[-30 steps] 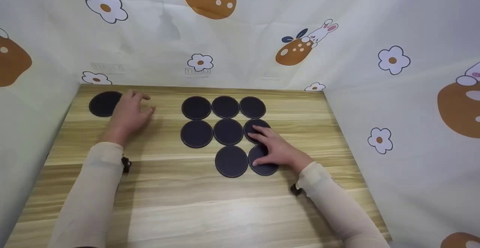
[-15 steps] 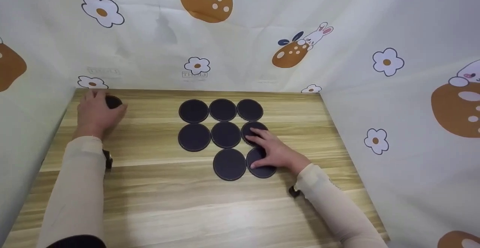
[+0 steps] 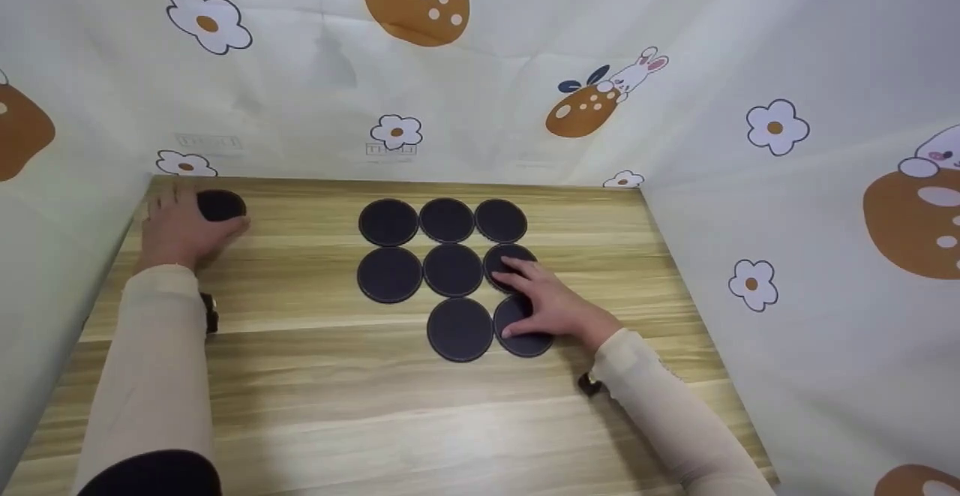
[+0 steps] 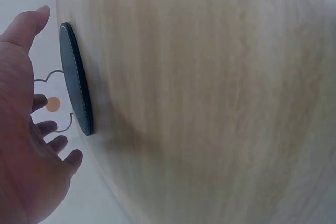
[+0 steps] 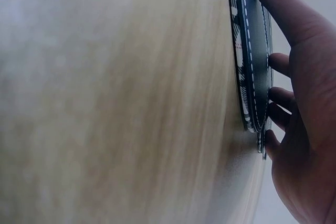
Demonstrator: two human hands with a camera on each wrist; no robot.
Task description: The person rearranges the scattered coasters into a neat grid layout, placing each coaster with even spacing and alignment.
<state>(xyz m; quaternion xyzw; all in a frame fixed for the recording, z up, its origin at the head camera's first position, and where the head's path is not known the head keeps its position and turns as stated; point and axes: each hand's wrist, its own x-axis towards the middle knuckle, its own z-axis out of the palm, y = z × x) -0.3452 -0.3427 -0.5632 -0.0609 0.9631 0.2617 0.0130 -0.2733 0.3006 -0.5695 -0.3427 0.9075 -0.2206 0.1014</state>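
Note:
At the far left of the table lies a black round coaster with a stitched edge. My left hand spreads around its left and near side, thumb apart from the fingers. The left wrist view shows a gap between the fingers and this coaster. My right hand rests with spread fingers on the right coaster of the middle row, its thumb on the front right coaster. A patterned side edge of a coaster shows close up in the right wrist view.
Other black coasters lie edge to edge in rows: three at the back, three in the middle, two in front. Printed cloth walls stand behind and beside the wooden table.
My left hand has moved left, from the right side of the lone coaster across to its left side. My right hand has stayed in place on the coasters.

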